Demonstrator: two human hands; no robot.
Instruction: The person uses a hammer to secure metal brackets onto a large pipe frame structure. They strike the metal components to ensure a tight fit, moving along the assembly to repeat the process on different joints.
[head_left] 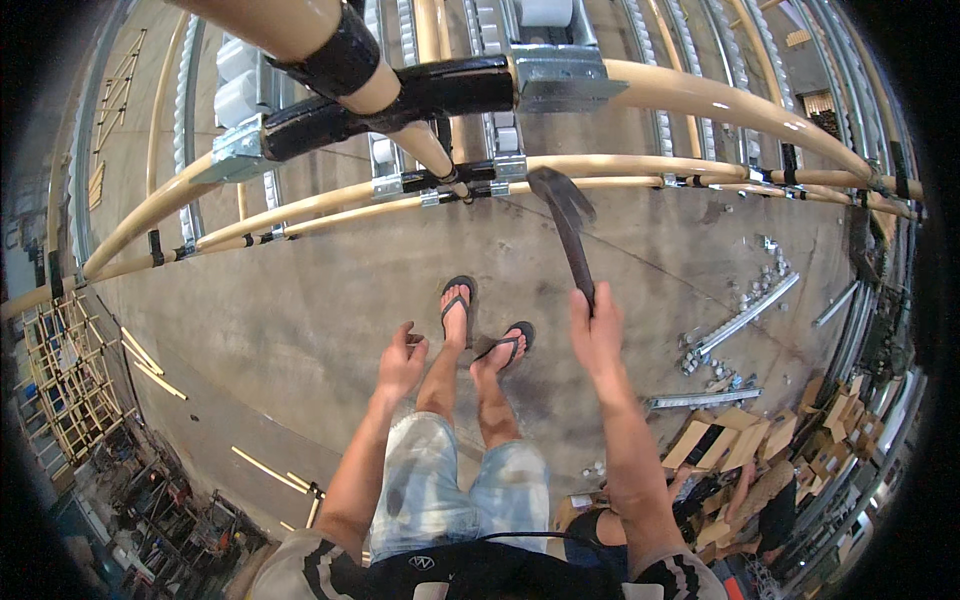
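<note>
My right hand is closed round the handle of a dark hammer, which points up and away from me. The hammer's head is slightly blurred and appears beside a small metal bracket on a lower beige pipe; whether they touch I cannot tell. Above it runs a thicker beige pipe, fitted with a silver bracket and a black pipe joint. Over the floor on the left hangs my left hand, fingers loosely bent and apart, with nothing in it.
Roller tracks with white wheels fill the frame ahead. Loose metal rails and scattered wheels lie on the floor at right. Near the cardboard boxes at lower right is another person. Beige pipe lengths lie at left.
</note>
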